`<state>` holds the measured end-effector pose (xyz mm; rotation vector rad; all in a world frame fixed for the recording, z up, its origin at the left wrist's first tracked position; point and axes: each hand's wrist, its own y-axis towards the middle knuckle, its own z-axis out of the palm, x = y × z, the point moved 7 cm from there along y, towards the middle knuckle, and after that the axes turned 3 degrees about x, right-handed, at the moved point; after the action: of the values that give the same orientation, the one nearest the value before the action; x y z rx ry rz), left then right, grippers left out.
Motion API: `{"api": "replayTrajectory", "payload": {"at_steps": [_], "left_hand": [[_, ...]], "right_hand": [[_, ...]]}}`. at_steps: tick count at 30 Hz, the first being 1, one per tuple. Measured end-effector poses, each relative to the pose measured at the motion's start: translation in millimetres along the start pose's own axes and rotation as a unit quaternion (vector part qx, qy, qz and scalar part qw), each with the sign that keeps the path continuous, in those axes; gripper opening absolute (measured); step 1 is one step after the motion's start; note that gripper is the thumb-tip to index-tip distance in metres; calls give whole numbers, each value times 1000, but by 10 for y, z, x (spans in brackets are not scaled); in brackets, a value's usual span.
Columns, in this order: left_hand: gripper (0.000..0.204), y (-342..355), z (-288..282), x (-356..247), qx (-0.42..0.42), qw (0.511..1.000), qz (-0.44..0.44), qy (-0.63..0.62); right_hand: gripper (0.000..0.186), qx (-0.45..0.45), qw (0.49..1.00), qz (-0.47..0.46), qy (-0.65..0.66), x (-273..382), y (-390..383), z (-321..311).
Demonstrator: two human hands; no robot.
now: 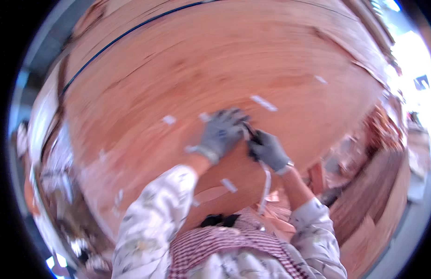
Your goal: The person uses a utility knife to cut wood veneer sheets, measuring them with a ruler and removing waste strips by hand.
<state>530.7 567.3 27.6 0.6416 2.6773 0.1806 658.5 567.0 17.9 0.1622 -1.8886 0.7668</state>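
Observation:
A large reddish-brown wood veneer sheet (187, 79) spreads out before me. My left hand (222, 132), in a grey glove, lies on it with the fingers stretched out toward the right hand. My right hand (269, 151), gloved too, is closed around a small dark tool (254, 138), blurred and partly hidden by the fingers. From beside that hand a narrow white tape strip (266, 186) hangs toward my apron. A bit of white shows between the two hands; whether the left fingertips touch it is unclear. Short white tape pieces (264, 103) are stuck on the veneer around my hands.
A dark blue cord or band (131, 31) crosses the veneer at the far left. Torn veneer scraps (385, 128) lie at the right, beside stacked brown sheets (373, 190). Crumpled pale material (62, 158) sits along the left edge. Much is motion-blurred.

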Motion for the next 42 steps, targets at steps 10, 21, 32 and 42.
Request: {"api": "replayTrajectory", "payload": {"at_steps": [10,21,32,42], "left_hand": [[46,-977,-203,-377,-35,993,-80,-74],[45,-3593,-1152,418,-119,931,-342,45],[50,-3394,-1021,463,-38,978,-197,49],[51,-3578,-1017,431,-26,987,-156,14]], "right_hand": [[26,118,991,32,53,59,-387,339],[21,262,963,-50,23,788,-266,2787],[33,132,976,-3,-172,360,-409,3035],[33,249,963,-53,88,51,-1475,2633]]}}
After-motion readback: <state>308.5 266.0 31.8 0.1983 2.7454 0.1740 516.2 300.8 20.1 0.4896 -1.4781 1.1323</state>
